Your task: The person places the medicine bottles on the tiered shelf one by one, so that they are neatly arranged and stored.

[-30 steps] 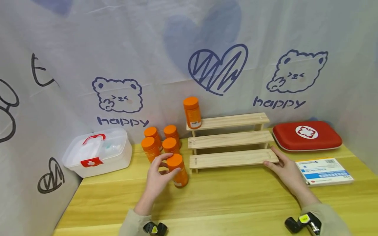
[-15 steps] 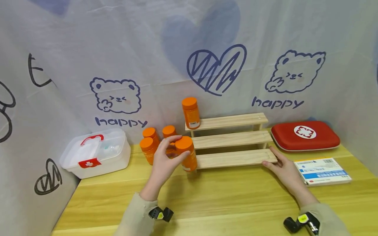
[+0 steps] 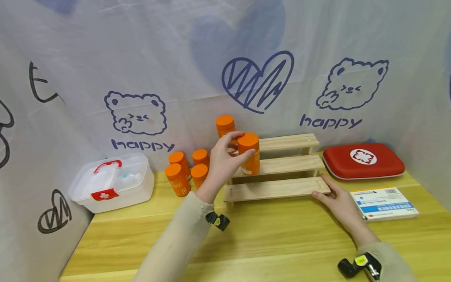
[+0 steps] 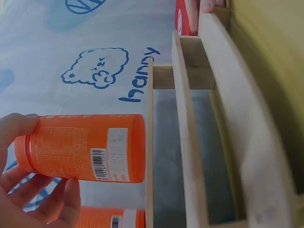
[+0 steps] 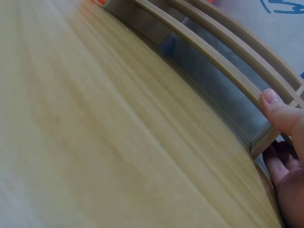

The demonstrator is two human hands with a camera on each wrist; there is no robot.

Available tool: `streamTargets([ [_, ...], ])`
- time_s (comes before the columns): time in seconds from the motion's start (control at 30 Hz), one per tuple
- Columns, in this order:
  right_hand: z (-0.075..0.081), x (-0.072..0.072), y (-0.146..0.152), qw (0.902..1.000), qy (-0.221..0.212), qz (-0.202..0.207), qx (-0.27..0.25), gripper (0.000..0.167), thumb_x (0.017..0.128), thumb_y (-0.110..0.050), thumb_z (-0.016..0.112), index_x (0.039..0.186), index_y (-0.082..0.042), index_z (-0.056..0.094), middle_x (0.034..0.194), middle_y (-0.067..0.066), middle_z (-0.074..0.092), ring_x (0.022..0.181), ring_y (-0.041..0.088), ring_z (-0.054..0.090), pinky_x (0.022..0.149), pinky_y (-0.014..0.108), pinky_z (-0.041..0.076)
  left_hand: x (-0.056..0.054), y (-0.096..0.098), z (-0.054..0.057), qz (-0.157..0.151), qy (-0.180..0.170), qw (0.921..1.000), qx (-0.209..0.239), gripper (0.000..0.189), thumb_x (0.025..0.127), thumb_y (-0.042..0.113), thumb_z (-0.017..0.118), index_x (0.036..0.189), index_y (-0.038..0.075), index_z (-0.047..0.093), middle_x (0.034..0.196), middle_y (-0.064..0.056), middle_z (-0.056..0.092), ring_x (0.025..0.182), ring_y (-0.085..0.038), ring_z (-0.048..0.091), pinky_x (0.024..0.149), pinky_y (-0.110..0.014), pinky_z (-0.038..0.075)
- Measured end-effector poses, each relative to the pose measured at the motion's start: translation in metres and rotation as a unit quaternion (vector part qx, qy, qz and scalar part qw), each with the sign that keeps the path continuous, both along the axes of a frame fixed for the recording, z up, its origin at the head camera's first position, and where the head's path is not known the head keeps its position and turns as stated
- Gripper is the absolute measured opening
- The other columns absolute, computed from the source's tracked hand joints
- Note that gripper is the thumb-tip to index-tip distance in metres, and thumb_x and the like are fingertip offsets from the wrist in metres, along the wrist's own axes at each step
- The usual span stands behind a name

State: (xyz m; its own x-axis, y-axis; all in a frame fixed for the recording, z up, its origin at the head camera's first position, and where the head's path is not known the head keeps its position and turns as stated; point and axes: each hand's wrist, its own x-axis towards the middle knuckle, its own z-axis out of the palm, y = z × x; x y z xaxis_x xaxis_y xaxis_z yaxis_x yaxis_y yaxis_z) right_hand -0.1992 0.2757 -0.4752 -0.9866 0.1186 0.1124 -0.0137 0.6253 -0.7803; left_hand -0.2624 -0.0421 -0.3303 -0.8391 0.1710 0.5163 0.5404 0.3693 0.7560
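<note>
My left hand (image 3: 222,162) holds an orange pill bottle (image 3: 253,158) by its lid end, thumb and fingers around it. In the left wrist view that bottle (image 4: 80,148) has its base close over the top tier of a three-tier wooden rack (image 3: 278,188). Another orange bottle (image 3: 224,123) stands on the left end of the top tier, partly hidden behind my left hand. At the rack's right end, my right hand (image 3: 340,203) grips the lowest tier; the right wrist view shows the thumb (image 5: 271,97) on its upper edge and the fingers below.
Several more orange bottles (image 3: 179,183) stand on the wooden table (image 3: 275,243) left of the rack. A clear first-aid box (image 3: 130,196) with a red handle is at far left. To the right lie a red first-aid case (image 3: 384,160) and a white-and-blue medicine box (image 3: 387,203).
My left hand has lifted the bottle off the table and carried it up and right to the rack's top tier. The right hand has stayed on the rack's end.
</note>
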Motion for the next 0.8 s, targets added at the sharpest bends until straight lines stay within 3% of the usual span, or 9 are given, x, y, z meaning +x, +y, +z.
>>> streamTargets([
  [0.23,-0.001,-0.001,0.0,0.9999,0.0,0.001,-0.011,0.083,0.088,-0.051,0.063,0.151,-0.012,0.027,0.143,0.027,0.038,0.123,0.037,0.047,0.092,0.048,0.04,-0.031,0.032,0.009,0.017,-0.021,0.9995,0.014,0.053,0.081,0.03,0.077,0.128,0.015,0.058,0.113,-0.001,0.06,0.09,-0.017,0.059,0.076,-0.026,0.051],
  [0.37,-0.001,-0.001,0.001,1.0,0.0,-0.002,-0.008,0.082,0.087,-0.051,0.063,0.151,-0.012,0.028,0.143,0.027,0.039,0.122,0.035,0.047,0.09,0.042,0.042,-0.043,0.049,0.008,0.03,-0.022,0.9992,0.013,0.053,0.082,0.027,0.076,0.13,0.014,0.057,0.114,-0.004,0.059,0.092,-0.017,0.057,0.077,-0.025,0.05],
  [0.43,0.0,0.0,0.001,1.0,0.005,-0.005,-0.001,0.081,0.087,-0.049,0.064,0.15,-0.012,0.029,0.137,0.027,0.046,0.11,0.033,0.054,0.081,0.035,0.044,-0.048,0.056,0.005,0.044,-0.017,0.9988,0.009,0.053,0.083,0.027,0.075,0.131,0.013,0.056,0.114,-0.005,0.059,0.093,-0.017,0.056,0.077,-0.024,0.049],
  [0.6,-0.002,-0.001,0.0,0.9996,0.024,-0.007,0.013,0.078,0.087,-0.046,0.066,0.149,-0.011,0.034,0.132,0.027,0.051,0.091,0.024,0.052,0.065,0.019,0.038,-0.057,0.067,-0.003,0.081,-0.001,0.9967,-0.004,0.054,0.086,0.027,0.073,0.134,0.011,0.053,0.119,-0.005,0.059,0.098,-0.018,0.055,0.083,-0.026,0.047],
  [0.8,-0.001,-0.001,0.0,0.9997,0.021,-0.007,0.006,0.078,0.087,-0.047,0.065,0.149,-0.011,0.033,0.14,0.027,0.043,0.106,0.026,0.05,0.074,0.017,0.038,-0.058,0.07,-0.005,0.077,0.008,0.997,-0.006,0.061,0.089,0.022,0.07,0.142,0.007,0.044,0.131,-0.008,0.053,0.11,-0.021,0.052,0.094,-0.028,0.044],
])
